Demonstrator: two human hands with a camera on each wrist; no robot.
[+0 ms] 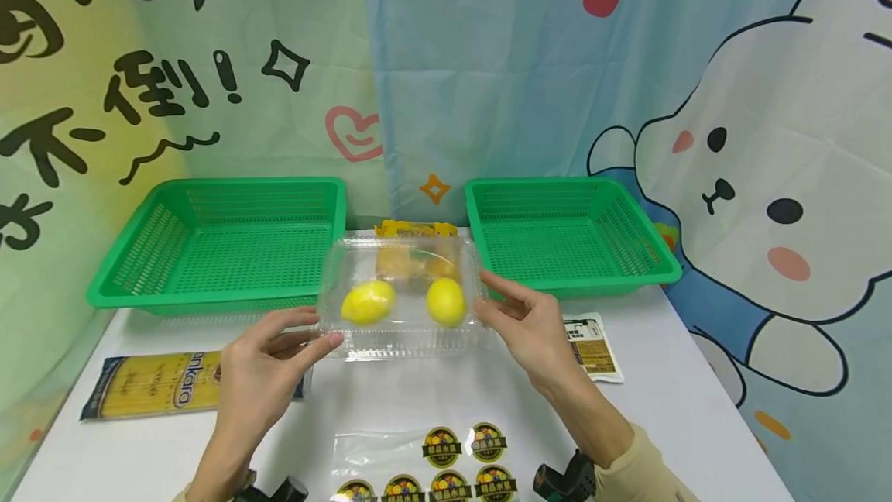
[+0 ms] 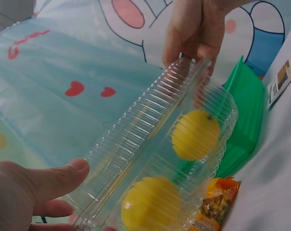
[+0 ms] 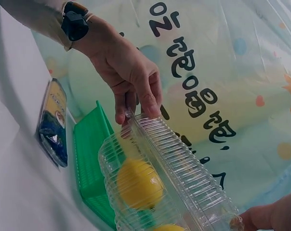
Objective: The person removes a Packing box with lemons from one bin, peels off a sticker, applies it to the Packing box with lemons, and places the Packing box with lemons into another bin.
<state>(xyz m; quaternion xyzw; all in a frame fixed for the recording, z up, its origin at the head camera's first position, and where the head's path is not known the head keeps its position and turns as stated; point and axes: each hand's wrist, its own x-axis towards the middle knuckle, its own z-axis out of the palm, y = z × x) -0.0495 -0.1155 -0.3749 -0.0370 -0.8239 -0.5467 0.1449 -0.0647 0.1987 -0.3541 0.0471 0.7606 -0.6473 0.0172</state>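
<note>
A clear plastic clamshell box (image 1: 404, 343) is held up off the table between both hands, its lid down. Inside it lie two lemons, one at the left (image 1: 368, 302) and one at the right (image 1: 446, 302). My left hand (image 1: 261, 370) pinches the box's left edge, thumb at the front corner. On the opposite side my right hand (image 1: 526, 328) grips the right edge between thumb and fingers. The left wrist view shows the ribbed box wall (image 2: 136, 130) tilted, with both lemons behind it. In the right wrist view one lemon (image 3: 139, 184) shows whole.
Two green baskets stand at the back, left (image 1: 265, 254) and right (image 1: 550, 238). A yellow packet (image 1: 416, 228) sits behind the box. Spaghetti (image 1: 160, 384) lies at left, a white and brown sachet (image 1: 595, 347) at right. A sheet of round stickers (image 1: 383, 452) lies in front.
</note>
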